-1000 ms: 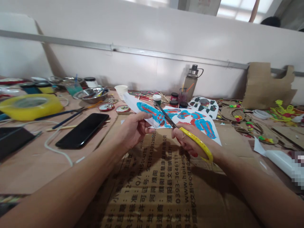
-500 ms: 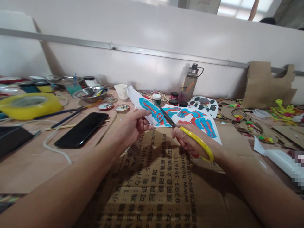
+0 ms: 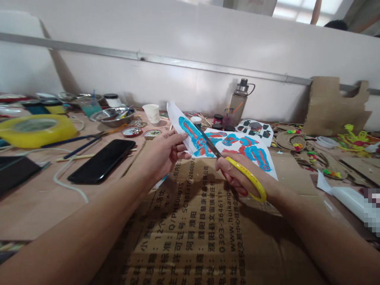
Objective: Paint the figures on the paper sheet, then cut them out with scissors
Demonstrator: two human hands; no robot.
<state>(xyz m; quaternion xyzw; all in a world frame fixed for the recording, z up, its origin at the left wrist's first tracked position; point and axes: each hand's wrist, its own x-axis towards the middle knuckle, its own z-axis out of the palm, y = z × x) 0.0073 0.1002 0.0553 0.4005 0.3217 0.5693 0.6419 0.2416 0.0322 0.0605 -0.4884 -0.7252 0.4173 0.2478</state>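
Head view, over a worktable (image 3: 26, 221) as I look along the person's two forearms. The left hand (image 3: 169, 152) is closed on a painted paper piece (image 3: 190, 132), pinched near its lower left edge between thumb and fingers; the piece, blue with red markings on white, tilts upward above the table. The right hand (image 3: 234, 170) is clamped around the handles of yellow-handled scissors (image 3: 246, 171), whose dark blades point up and to the left across the piece's right edge. I cannot tell whether the blades are parted, nor whether the piece is joined to the larger painted sheet (image 3: 251, 152) lying just behind the scissors and right hand.

Foreground: a flattened cardboard box (image 3: 202, 237), printed with dark characters, lies beneath both hands. Left: a black smartphone (image 3: 102, 162), well apart from the left hand, and a roll of yellow tape (image 3: 61, 132). Behind the hands, from left to right: a metal bowl (image 3: 111, 123) with tools in it, a white paper cup (image 3: 151, 114), a white-lidded jar (image 3: 196, 120) and an upright water bottle (image 3: 238, 103). Far right: a cut cardboard panel (image 3: 323, 107) leaning against the white partition (image 3: 190, 91).
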